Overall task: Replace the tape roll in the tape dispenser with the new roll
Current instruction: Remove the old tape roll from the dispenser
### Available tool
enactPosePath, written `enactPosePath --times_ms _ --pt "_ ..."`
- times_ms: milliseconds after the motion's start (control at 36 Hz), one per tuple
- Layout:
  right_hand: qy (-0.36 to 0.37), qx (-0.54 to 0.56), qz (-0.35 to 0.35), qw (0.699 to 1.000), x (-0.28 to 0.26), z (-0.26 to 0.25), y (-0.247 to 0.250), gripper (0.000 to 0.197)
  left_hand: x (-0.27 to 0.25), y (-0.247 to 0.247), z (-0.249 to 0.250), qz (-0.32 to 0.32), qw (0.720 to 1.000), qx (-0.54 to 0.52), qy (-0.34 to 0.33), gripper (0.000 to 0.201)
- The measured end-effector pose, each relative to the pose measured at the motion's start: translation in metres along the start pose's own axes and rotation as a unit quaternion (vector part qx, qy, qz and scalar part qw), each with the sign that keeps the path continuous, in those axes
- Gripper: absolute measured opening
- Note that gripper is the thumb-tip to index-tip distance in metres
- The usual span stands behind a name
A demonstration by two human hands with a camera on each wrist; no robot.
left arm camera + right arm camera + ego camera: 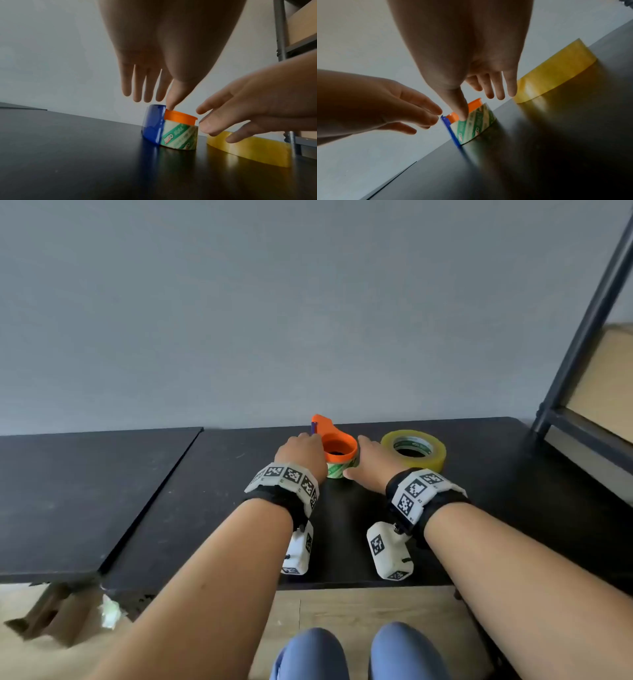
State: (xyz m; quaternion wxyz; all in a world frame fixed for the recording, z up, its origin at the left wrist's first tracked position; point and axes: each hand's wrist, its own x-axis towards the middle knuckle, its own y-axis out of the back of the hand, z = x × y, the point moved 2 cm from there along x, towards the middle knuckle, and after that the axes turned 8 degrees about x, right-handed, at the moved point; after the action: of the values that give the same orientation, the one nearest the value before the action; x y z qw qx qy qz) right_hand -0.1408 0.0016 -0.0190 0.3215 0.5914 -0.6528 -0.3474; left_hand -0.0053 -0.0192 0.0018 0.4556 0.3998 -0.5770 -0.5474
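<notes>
An orange tape dispenser (338,447) with a blue plate (152,124) stands on the black table (205,508); it holds a nearly used-up roll with a green-and-white core (180,135). The new yellowish roll (414,448) lies flat just to its right. My left hand (301,451) is at the dispenser's left side with straight fingers, and its thumb tip touches the orange rim (180,117). My right hand (371,463) is at the dispenser's right side, fingers spread, with its thumb (462,113) resting against the old roll (476,125). Neither hand grips anything.
A dark metal shelf rack (582,337) with a cardboard box (609,378) stands at the right edge of the table. A seam (154,498) divides the table from a second top on the left. Torn cardboard (51,611) lies on the floor.
</notes>
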Motion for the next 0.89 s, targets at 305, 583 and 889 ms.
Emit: enactPosePath --times_ms 305,583,889 --pt "-0.015 -0.028 -0.063 0.998 0.01 -0.001 -0.012 0.015 0.01 -0.009 -0.006 0.009 1.0 -0.012 0.023 0.028" --pt "-0.04 0.025 -0.026 0.999 -0.003 -0.008 -0.01 0.037 0.005 -0.008 -0.01 -0.003 0.998 -0.041 0.04 0.029" --pt "-0.028 0.165 0.019 0.986 -0.015 -0.014 0.002 0.048 -0.005 -0.007 -0.025 0.022 0.992 -0.101 0.069 0.027"
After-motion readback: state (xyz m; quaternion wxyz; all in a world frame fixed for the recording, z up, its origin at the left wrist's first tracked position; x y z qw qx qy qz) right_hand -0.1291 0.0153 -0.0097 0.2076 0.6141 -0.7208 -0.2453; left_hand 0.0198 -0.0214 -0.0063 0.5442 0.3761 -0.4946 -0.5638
